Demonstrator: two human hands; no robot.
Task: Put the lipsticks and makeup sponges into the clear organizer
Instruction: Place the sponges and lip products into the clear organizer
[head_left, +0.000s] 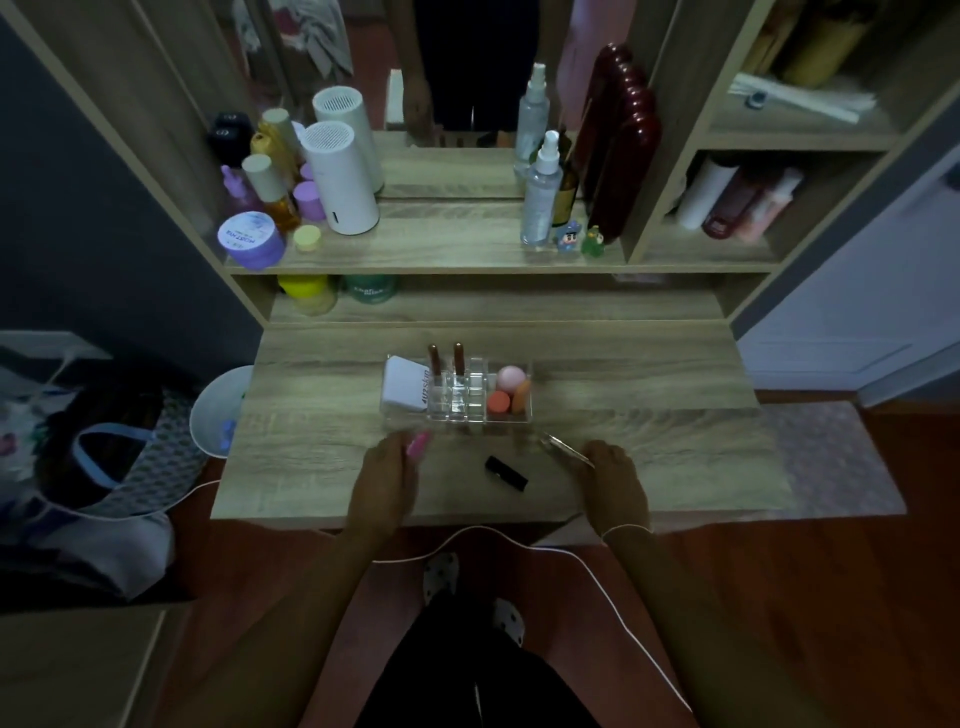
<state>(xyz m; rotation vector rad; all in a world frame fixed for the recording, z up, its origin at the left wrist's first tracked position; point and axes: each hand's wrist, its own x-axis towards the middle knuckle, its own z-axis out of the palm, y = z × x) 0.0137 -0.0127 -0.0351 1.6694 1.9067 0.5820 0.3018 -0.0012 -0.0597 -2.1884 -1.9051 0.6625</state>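
The clear organizer (529, 370) stands mid-desk. Two brown lipsticks (434, 359) stand upright in its back slots. Three makeup sponges, one pink (510, 379) and two orange (498, 402), fill its right compartment, and a white compact (402, 387) lies in its left part. My left hand (387, 480) is just in front of the organizer's left corner, closed on a pink lipstick (418, 445). My right hand (613, 480) is to the right, pinching a slim clear-and-gold lipstick tube (563, 449) that points toward the organizer. A black lipstick (506, 472) lies on the desk between my hands.
The wooden desk (675, 447) has a front edge close to my wrists. A shelf behind holds bottles, jars, a white cylinder (340, 179) and a spray bottle (540, 197). A white bin (221, 410) and a bag (104, 447) sit to the left. A white cable (519, 540) crosses below.
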